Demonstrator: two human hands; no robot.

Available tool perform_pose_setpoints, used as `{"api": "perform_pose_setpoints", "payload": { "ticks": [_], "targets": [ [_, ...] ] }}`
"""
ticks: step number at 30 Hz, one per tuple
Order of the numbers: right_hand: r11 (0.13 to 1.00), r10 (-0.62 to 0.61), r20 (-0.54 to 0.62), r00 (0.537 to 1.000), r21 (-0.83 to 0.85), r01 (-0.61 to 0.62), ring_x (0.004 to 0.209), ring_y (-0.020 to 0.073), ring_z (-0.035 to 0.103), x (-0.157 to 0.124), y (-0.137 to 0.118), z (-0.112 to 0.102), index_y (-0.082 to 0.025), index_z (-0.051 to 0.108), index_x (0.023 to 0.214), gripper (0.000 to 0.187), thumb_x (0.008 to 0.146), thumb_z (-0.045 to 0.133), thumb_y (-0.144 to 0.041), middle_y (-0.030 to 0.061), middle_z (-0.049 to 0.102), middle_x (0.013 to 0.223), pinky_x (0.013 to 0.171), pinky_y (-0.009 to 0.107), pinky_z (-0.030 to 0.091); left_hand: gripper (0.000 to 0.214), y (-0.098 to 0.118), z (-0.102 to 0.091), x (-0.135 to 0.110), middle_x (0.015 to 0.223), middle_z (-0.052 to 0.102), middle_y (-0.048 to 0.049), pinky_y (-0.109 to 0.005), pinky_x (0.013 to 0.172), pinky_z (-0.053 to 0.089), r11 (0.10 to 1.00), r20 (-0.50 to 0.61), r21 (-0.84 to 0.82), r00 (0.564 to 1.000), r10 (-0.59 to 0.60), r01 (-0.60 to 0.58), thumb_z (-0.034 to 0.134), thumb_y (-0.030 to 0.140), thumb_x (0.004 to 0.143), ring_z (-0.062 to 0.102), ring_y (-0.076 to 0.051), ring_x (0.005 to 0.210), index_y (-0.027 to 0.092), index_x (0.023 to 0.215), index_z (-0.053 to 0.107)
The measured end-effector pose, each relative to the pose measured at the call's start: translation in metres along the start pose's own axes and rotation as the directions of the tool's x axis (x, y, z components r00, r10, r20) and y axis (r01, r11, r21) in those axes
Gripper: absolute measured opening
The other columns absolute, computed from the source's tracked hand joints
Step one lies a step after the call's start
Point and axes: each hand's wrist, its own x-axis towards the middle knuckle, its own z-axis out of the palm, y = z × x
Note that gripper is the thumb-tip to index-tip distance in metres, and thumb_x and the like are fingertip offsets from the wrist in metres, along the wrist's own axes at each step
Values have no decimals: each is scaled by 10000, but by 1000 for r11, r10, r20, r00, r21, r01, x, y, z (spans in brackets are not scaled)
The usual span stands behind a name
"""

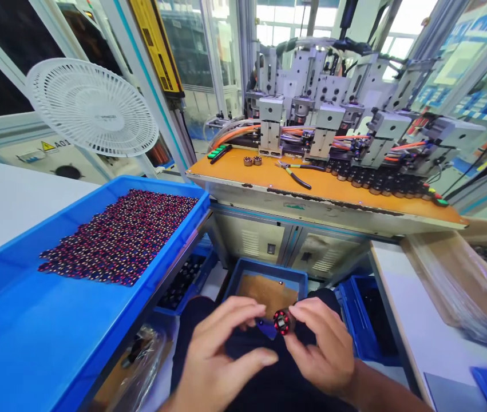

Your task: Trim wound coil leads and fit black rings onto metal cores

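Note:
Between the thumb and fingers of my right hand point(323, 340) is a small round part point(282, 322), dark with red spots around a pale square centre. Its face points to the left, and its exact kind is unclear. My left hand point(228, 349) is just left of it, thumb and fingers spread apart and holding nothing. Both hands are above my lap. To the left, a blue tray point(7, 320) holds many small dark parts with red and pale spots point(127, 234), packed in rows.
Ahead, a machine point(320, 114) stands on an orange bench point(234, 171) with pliers point(295, 174), two round parts point(252, 161) and a row of dark parts point(376, 178). A blue bin point(299, 280) is below. A white fan point(92, 109) stands left; a cardboard box point(436, 274) lies right.

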Motion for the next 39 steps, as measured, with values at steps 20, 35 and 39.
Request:
{"api": "perform_pose_setpoints", "payload": {
  "ticks": [20,35,39],
  "targets": [
    [960,48,141,989,266,-85,768,162,603,2,-10,-7,-167,592,1117,290,843,644,-87,62,600,870,652,291,536,246,10,13,-6,1041,742,-128,-265,823,575,875,147,340,939,312,-344,618,70,878,689,-167,930,108,1119,648],
    [511,603,384,699,487,-708,628,106,531,6,-20,-7,-171,645,672,225,878,673,-257,-3,570,670,580,212,440,348,3,17,-10,1037,757,-70,-206,647,610,985,28,-173,999,-20,25,728,31,760,731,-146,767,241,1037,726],
    [317,628,508,589,524,-790,655,115,513,2,-16,-6,-163,625,659,305,875,692,-367,0,557,677,613,230,424,315,0,20,-11,994,746,-64,-243,657,618,904,59,-397,988,-146,158,777,72,726,721,-146,718,255,981,750]
  ]
}}
